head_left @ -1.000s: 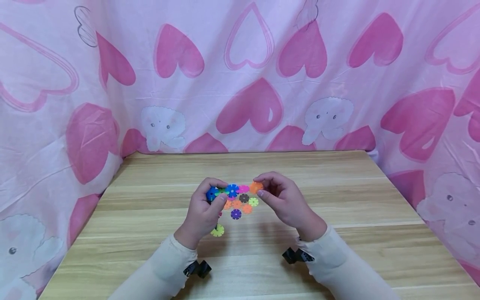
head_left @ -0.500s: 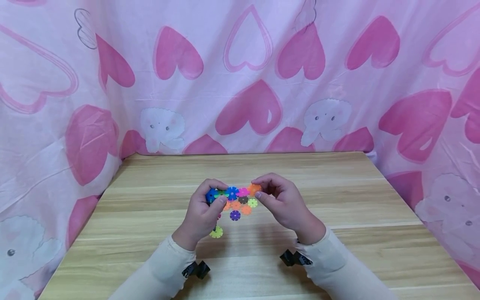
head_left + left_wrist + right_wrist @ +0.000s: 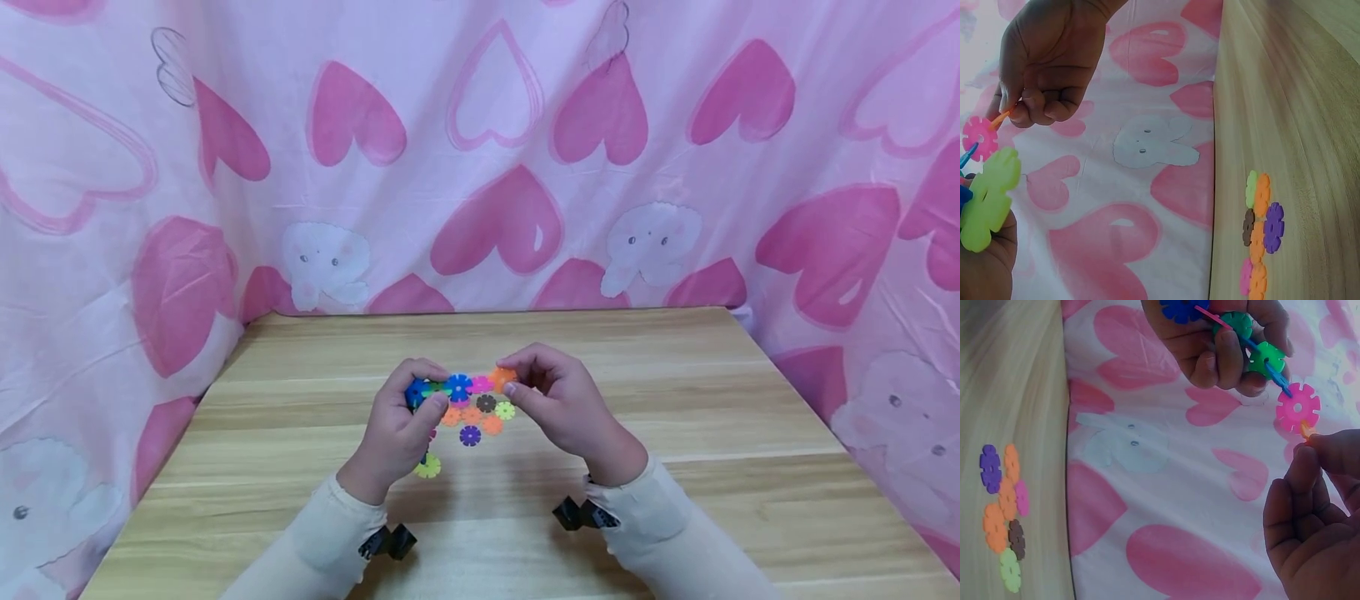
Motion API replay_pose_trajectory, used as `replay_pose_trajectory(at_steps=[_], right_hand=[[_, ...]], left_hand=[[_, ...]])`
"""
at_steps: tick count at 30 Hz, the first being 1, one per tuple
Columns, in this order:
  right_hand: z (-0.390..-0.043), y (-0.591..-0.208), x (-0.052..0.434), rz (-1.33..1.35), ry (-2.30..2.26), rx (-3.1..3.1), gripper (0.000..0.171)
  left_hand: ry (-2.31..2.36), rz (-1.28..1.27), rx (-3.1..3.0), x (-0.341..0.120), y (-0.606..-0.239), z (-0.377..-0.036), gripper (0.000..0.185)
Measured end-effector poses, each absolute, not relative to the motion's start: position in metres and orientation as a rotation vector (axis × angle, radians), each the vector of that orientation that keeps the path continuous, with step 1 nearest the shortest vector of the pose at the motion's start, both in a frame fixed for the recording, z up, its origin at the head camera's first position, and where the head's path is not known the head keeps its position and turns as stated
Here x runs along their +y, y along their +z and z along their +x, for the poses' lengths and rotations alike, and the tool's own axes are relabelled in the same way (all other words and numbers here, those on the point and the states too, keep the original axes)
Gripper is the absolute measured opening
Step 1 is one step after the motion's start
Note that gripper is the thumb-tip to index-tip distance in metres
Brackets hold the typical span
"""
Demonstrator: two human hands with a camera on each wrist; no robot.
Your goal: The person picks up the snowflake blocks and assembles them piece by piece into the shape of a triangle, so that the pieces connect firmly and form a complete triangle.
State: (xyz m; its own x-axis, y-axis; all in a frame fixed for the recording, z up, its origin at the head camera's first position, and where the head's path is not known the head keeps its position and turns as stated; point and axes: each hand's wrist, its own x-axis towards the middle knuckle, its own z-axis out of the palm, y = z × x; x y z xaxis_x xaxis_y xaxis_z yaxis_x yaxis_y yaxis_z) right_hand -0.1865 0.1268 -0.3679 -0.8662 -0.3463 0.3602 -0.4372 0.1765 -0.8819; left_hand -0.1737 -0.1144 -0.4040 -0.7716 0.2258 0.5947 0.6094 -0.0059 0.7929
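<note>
My left hand (image 3: 396,425) grips a chain of slotted plastic snowflake discs, its fingers curled round the middle. A blue disc (image 3: 459,387) shows beside the thumb, and a yellow-green disc (image 3: 991,194) hangs at the chain's lower end. Beyond the fingers, a bright green disc (image 3: 1267,357) and a blue one seen edge-on lead to a pink disc (image 3: 1285,409) at the chain's free end. Between thumb and forefinger, my right hand (image 3: 566,408) pinches an orange snowflake disc (image 3: 501,379). Its edge meets the pink disc's rim. Part of the chain is hidden behind the left hand.
Several loose discs lie flat on the wooden table (image 3: 712,500) below the hands, among them a purple one (image 3: 470,435), a brown one (image 3: 486,403) and an orange one (image 3: 492,425). A pink heart-patterned cloth (image 3: 495,217) hangs behind the table and along both sides.
The right hand has come slightly left with the orange disc, closer against the pink one. The left hand and chain have shifted a little left too. The head view has tilted slightly upward.
</note>
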Motion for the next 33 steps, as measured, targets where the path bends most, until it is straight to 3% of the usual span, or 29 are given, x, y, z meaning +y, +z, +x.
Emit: replay_pose_trajectory(at_steps=[13, 20, 27, 33], right_hand=[[-0.190, -0.376, 0.125, 0.809, 1.808, -2.327, 0.025], [-0.199, -0.380, 0.130, 0.803, 1.841, -2.341, 0.046], [-0.222, -0.402, 0.134, 0.502, 1.677, -2.663, 0.036], [-0.234, -0.423, 0.136, 0.286, 1.475, -3.051, 0.037]], left_hand=[[-1.827, -0.828, -2.041, -0.114, -0.405, -0.174, 0.021], [-1.848, -0.750, -2.040, -0.116, -0.408, -0.175, 0.021], [-1.858, -0.719, -2.030, -0.117, -0.408, -0.174, 0.021], [-1.878, -0.745, -2.012, -0.116, -0.408, -0.175, 0.021]])
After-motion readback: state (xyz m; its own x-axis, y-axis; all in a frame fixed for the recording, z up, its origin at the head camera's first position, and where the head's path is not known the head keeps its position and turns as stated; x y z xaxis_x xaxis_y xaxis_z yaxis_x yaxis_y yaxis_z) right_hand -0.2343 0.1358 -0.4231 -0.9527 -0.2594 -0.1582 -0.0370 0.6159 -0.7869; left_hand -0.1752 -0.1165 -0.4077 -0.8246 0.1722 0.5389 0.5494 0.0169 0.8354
